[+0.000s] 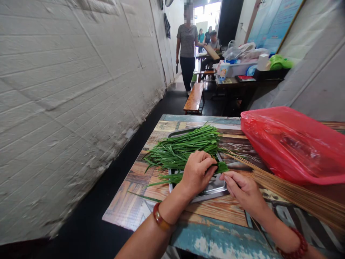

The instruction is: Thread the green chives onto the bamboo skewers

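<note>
My left hand [198,171] is closed around a small bunch of garlic chives [176,178], whose ends stick out past my thumb and fingers. Close to those ends, my right hand [244,190] pinches a thin bamboo skewer [261,233]; its shaft shows below my palm, while its tip is hidden. Under the left hand lies a metal tray [211,196], heaped with a larger pile of garlic chives [188,142] at its far side. Many loose bamboo skewers [293,192] lie to the right, their thin ends pointing toward the tray.
A red plastic bag [293,144] covers a container on the table's [140,183] right side. A white wall [67,90] runs along the left. Beyond stand a wooden bench [194,97], a cluttered second table [229,82] and a standing person [187,46] holding a board.
</note>
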`<action>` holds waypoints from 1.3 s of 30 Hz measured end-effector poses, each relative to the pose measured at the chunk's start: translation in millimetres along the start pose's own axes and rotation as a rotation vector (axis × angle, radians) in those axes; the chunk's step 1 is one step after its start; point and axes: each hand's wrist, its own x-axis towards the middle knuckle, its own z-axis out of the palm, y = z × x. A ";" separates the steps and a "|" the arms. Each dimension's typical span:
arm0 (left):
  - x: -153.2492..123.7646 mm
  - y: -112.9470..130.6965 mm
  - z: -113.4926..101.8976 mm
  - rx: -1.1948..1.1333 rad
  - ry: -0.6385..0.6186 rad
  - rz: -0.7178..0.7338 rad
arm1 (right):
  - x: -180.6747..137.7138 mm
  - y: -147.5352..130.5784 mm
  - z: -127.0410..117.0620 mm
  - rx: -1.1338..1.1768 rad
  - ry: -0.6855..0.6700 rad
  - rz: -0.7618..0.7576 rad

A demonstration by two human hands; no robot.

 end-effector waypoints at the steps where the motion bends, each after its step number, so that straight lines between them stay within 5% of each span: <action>1: -0.3 0.2 0.4 0.011 0.005 0.004 | -0.2 -0.8 -0.1 -0.009 -0.001 -0.009; 8: -0.6 5.1 -0.1 0.076 0.001 0.056 | 0.5 -4.9 0.6 -0.058 -0.007 -0.033; 16: 4.7 3.2 -8.6 -0.175 0.086 -0.060 | 1.2 -0.2 1.0 0.012 0.018 0.024; 23: 0.4 3.2 -1.6 -0.048 -0.050 -0.018 | 1.3 2.5 1.7 -0.032 0.013 -0.012; 39: 0.3 6.4 -1.0 0.091 -0.046 0.082 | 1.1 -7.7 0.5 -0.202 0.021 -0.161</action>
